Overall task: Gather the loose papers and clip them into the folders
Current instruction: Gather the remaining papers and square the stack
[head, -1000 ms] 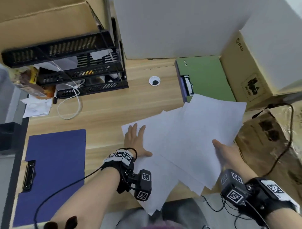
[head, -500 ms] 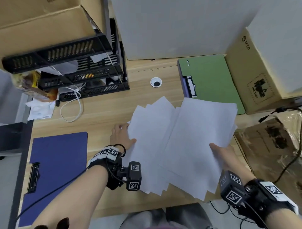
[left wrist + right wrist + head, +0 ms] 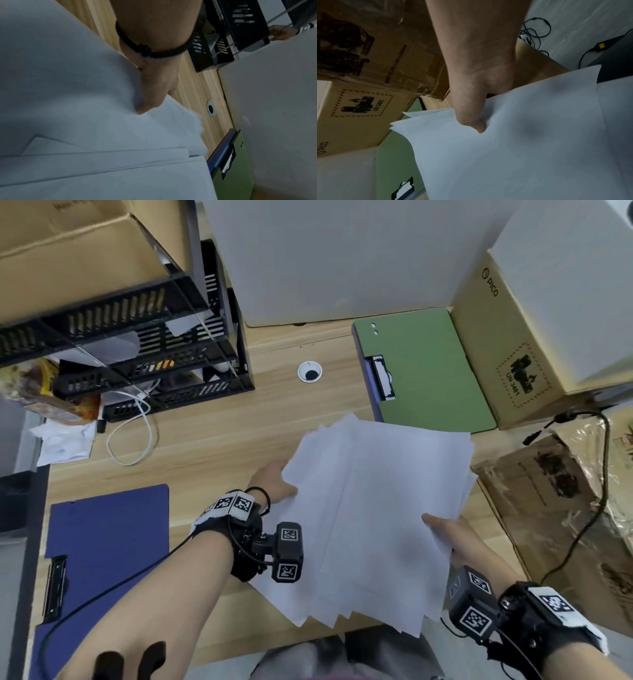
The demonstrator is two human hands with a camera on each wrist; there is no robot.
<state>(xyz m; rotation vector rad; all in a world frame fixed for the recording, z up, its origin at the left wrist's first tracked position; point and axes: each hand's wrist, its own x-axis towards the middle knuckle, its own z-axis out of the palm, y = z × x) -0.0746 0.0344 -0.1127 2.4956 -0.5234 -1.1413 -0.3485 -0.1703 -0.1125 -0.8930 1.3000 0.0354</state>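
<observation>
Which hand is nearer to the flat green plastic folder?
Right. The right hand holds the white papers below the green plastic folder; the left hand is farther left.

The papers (image 3: 373, 508) are thin, matt white sheets. Beneath them the desk (image 3: 219, 440) shows pale wood grain with a smooth finish. The green folder (image 3: 431, 364) and blue folder (image 3: 109, 535) look matt, each with a metal clip. The trays (image 3: 137, 350) are slotted black plastic; the boxes (image 3: 507, 344) plain brown cardboard.
</observation>
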